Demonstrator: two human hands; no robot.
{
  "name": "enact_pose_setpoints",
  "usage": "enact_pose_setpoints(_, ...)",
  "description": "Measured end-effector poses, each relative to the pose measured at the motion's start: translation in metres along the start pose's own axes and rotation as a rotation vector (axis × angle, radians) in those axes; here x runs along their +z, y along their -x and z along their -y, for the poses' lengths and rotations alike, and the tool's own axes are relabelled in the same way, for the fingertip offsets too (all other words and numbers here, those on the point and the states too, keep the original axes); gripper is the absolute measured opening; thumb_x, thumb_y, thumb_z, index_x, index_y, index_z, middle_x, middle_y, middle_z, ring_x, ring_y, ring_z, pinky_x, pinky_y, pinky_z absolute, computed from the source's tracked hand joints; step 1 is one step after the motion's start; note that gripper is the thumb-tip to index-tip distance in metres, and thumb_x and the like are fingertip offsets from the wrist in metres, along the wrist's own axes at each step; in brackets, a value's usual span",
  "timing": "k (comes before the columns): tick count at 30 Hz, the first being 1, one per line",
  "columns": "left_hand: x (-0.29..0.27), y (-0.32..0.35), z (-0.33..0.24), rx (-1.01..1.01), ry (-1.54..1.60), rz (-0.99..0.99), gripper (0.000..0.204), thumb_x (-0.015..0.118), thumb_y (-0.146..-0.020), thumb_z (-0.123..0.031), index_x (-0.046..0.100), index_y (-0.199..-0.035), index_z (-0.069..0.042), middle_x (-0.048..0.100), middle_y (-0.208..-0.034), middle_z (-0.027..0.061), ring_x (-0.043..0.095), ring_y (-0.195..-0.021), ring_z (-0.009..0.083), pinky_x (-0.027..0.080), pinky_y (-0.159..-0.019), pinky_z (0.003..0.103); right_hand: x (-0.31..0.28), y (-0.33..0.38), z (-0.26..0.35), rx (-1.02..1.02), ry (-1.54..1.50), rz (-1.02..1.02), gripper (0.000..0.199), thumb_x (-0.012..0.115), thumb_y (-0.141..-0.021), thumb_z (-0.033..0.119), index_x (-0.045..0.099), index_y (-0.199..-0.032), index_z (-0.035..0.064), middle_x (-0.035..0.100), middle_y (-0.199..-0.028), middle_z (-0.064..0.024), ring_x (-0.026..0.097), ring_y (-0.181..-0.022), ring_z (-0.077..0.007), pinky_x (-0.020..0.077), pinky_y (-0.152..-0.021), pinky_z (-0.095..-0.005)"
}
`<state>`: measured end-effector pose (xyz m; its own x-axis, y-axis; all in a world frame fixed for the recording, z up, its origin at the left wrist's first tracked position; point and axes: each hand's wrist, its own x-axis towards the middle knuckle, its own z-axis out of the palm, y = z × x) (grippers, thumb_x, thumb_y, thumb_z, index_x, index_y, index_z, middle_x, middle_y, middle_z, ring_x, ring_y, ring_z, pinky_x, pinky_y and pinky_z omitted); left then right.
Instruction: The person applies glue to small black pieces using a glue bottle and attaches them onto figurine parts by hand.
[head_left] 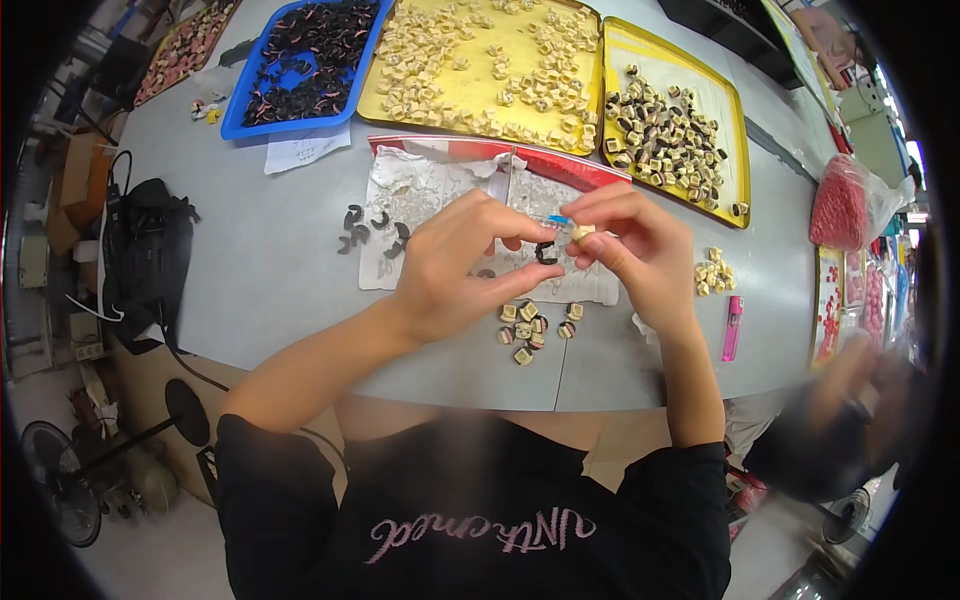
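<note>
Black sleeves and bare forearms rise from the lower edge of the frame and meet at its centre, over a wide grey table (270, 260) that fills most of the view. Along the upper edge lie the biggest things on it: a large yellow tray (480, 105) strewn with pale little blocks, a second yellow tray (730, 130) at upper right with dark-and-cream pieces, and a blue tray (240, 120) at upper left heaped with black curved bits. They look sorted by kind and set within arm's reach.

Under the hands a crumpled white sheet (420, 200) is spread, probably to catch small parts. A black bag (150, 250) sits at the left edge, a red mesh sack (840, 200) at the right, with a cluttered workroom floor and a fan at lower left.

Smaller yet: the left hand (450, 265) pinches a small black curved piece (545, 252) between thumb and forefinger, raised above the sheet at frame centre. The right hand (640, 250) has its fingers closed on a tiny cream block (583, 232), held just beside the black piece as if to fit them together. Below lies a cluster of finished-looking squares (530, 330), with loose black hooks (365, 230) to the left and a pink lighter (732, 328) to the right.
</note>
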<state>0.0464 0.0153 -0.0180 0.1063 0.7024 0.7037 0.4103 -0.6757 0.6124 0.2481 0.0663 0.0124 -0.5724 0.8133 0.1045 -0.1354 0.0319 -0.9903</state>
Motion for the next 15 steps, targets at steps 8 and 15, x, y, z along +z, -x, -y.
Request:
enact_pose_setpoints(8,-0.0013,0.0007,0.0003,0.007,-0.014,-0.007,0.042,0.085,-0.065,-0.005,0.059,-0.097,-0.005,0.07,-0.092,0.0066,0.059,-0.07,0.0148,0.045,-0.053,0.024,-0.004,0.0001,0.0,0.111,-0.04,0.016,0.017,0.067,-0.082,-0.004,0.062,-0.098,-0.0039,0.061,-0.1,-0.0101,0.061,-0.09,-0.0147,0.0516,-0.078,-0.0282)
enact_pose_setpoints(15,0.0017,0.0008,0.0007,-0.001,0.008,-0.074,0.036,0.084,-0.063,-0.012,0.066,-0.094,-0.007,0.068,-0.089,0.0025,0.058,-0.068,0.017,0.045,-0.052,0.026,-0.0012,-0.0005,-0.005,0.128,-0.15,0.084,0.017,0.069,-0.082,-0.002,0.06,-0.097,-0.0035,0.064,-0.098,-0.0093,0.064,-0.089,-0.0151,0.051,-0.08,-0.0277)
